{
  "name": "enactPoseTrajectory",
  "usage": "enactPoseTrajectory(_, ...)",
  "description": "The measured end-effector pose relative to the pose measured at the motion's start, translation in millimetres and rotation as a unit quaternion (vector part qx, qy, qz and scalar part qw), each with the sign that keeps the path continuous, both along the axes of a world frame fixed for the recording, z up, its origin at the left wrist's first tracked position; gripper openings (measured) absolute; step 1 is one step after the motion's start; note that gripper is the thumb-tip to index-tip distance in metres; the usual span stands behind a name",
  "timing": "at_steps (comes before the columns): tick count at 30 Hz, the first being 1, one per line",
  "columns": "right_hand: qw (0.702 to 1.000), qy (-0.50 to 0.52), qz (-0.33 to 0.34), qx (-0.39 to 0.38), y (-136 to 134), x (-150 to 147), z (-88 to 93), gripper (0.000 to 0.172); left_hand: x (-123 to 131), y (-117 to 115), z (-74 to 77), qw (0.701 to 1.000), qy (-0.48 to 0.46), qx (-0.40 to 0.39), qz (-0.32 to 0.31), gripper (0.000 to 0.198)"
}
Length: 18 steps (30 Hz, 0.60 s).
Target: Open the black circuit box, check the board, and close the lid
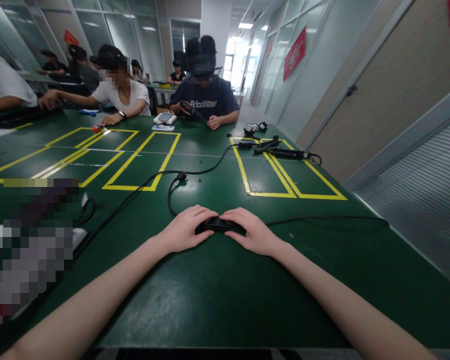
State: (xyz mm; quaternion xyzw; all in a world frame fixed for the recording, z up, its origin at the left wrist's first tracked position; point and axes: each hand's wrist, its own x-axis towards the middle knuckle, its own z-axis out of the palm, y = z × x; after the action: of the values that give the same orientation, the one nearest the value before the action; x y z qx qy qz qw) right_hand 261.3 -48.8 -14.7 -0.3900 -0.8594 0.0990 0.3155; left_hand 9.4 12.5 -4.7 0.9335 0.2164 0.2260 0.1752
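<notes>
A black power adapter [218,224] lies on the green table in front of me, held at both ends. My left hand [187,227] grips its left end, fingers over the far side and thumb along the near side. The right end sits in my right hand [253,231], whose fingers and thumb close on it the same way. From the left side a short black cord [170,197] loops up to a black plug [180,176]. Another thin cable [322,217] runs from the right side toward the table's right edge. My fingers hide both ends of the adapter.
Yellow tape rectangles [153,188] mark the green table [210,300]. A long black cable [135,192] crosses it. Black tools and cords [281,152] lie at the far right. Across the table, a person in a dark shirt [206,100] holds a power screwdriver [189,109]. Blurred items are at left.
</notes>
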Motion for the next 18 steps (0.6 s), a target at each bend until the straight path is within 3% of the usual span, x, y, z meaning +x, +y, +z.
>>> enactPoseTrajectory(9,0.999,-0.033,-0.026,0.000,-0.2,-6.5,1.7,0.032,3.7,-1.1,3.9,0.998,0.034,0.044,-0.015,0.032)
enactPoseTrajectory(13,0.998,-0.047,-0.030,-0.025,-2.8,-10.1,2.3,0.036,0.7,0.7,7.9,0.995,0.063,0.075,0.018,0.038)
enactPoseTrajectory(18,0.995,-0.067,-0.055,-0.049,-3.3,-11.7,4.1,0.039,-4.3,9.5,10.7,0.993,0.065,0.092,-0.019,0.035)
